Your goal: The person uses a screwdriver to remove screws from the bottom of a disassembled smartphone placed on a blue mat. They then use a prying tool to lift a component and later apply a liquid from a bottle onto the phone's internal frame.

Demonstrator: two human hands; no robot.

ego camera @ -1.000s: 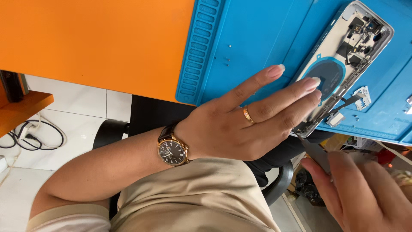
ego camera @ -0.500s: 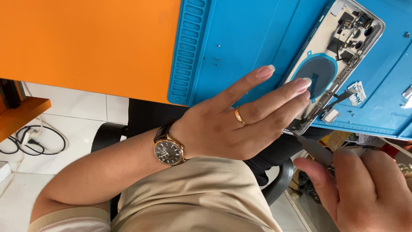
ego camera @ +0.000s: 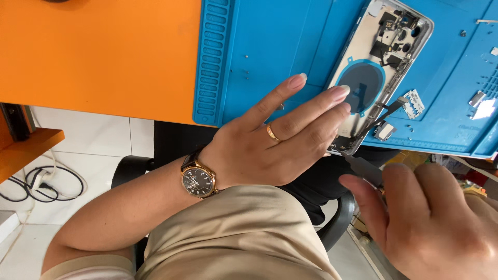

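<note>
An opened phone housing lies on a blue repair mat, with a dark round coil inside and camera parts at its far end. My left hand, wearing a gold ring and a wristwatch, rests flat with its fingertips on the housing's near edge and holds nothing. My right hand at the lower right grips a thin dark tool, whose tip points at the housing's bottom corner. A loose flex cable sticks out beside that corner.
The mat lies on an orange table. Small metal plates and screws are scattered on the mat's right side. A black chair and cables on a white tiled floor show below the table edge.
The view has shifted, so the phone housing sits higher and further left in frame. My left hand stays on the housing's edge. My right hand with the tool has risen closer to the bottom corner.
</note>
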